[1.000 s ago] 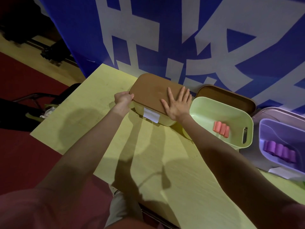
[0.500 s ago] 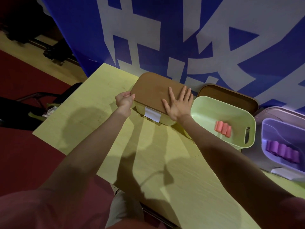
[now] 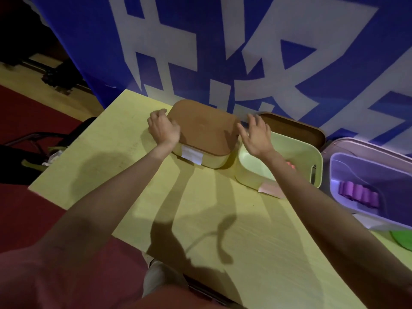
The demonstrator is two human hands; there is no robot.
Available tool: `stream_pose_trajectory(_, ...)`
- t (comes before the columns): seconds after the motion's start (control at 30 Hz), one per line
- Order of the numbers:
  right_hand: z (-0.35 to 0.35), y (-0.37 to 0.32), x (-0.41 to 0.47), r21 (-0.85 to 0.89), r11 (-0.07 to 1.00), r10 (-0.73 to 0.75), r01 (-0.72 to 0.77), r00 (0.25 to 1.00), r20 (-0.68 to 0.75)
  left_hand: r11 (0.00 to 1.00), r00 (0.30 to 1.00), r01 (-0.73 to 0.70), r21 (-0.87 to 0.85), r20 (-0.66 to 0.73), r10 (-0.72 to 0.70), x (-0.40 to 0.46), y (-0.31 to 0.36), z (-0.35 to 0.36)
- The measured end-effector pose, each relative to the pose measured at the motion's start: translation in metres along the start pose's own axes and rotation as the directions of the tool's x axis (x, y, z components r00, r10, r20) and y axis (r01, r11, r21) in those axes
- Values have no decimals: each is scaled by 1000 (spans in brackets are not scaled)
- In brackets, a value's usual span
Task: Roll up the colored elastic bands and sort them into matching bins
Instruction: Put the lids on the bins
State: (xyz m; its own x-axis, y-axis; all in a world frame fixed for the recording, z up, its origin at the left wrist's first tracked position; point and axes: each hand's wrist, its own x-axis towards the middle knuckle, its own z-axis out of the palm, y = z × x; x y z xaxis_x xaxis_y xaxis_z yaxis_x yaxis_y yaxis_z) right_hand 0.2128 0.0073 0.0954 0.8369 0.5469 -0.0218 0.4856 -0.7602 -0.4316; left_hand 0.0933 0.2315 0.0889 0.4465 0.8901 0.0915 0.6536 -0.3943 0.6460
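Honestly, this looks close to wrapped up, judging by how things sit. No loose bands are lying on the yellow table (image 3: 223,219), and the rolls I can see are already in bins.

Left hand (image 3: 162,128) is curled over the left edge of the brown lid (image 3: 204,128), which sits on top of the pale green bin (image 3: 211,160). Fingers look bent round the rim, though it's a bit blurry so I wouldn't swear how tight the grip is. Right hand (image 3: 256,136) is spread, fingers straight and apart, hovering just off the right edge of that lid and over the open green bin (image 3: 316,157) next to it. It's holding nothing. Can't tell if it touches the lid edge or is just beside it.

Containers:
- The lidded bin is closed, so no idea what's inside. It has a white label (image 3: 191,155) on its front.
- The open green bin has pink rolls (image 3: 291,165) in it, mostly hidden behind the right forearm. A pink label (image 3: 270,188) sits at its front wall. A second brown lid (image 3: 296,130) lies behind it, against the blue banner (image 3: 200,41).
- The purple bin (image 3: 347,197), far right, holds a row of purple rolls (image 3: 359,194), touching side by side.

My guess: sorting is done for what's visible, and what's left is lidding the two open bins. There's also something green (image 3: 403,239) at the right edge, too cut off to identify.
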Motion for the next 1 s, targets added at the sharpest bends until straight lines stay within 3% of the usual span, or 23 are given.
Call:
stream_pose_trajectory(0.13,-39,64,-27,42,998,51,-43,973,-223,979,971,-167,-115,155,184,-21,52,23)
stream_pose_trajectory(0.27,-66,122,-46,103,977,209,-186,929,-306,917,861,-307,-255,336,382,-43,108,52)
stream_pose_trajectory(0.43,-88,163,-46,195,933,349,-303,894,-282,872,716,-401,-280,498,489,-51,151,87)
stream_pose_trajectory(0.57,-92,180,-33,181,941,325,-287,916,-236,871,649,-427,-242,589,482,-50,169,116)
stream_pose_trajectory(0.8,-77,184,-10,93,965,260,-244,933,-249,855,674,-463,-235,533,512,-47,171,138)
stream_pose_trajectory(1.0,-68,193,-10,-6,982,184,-190,958,-221,803,586,-526,-281,563,582,-48,160,129)
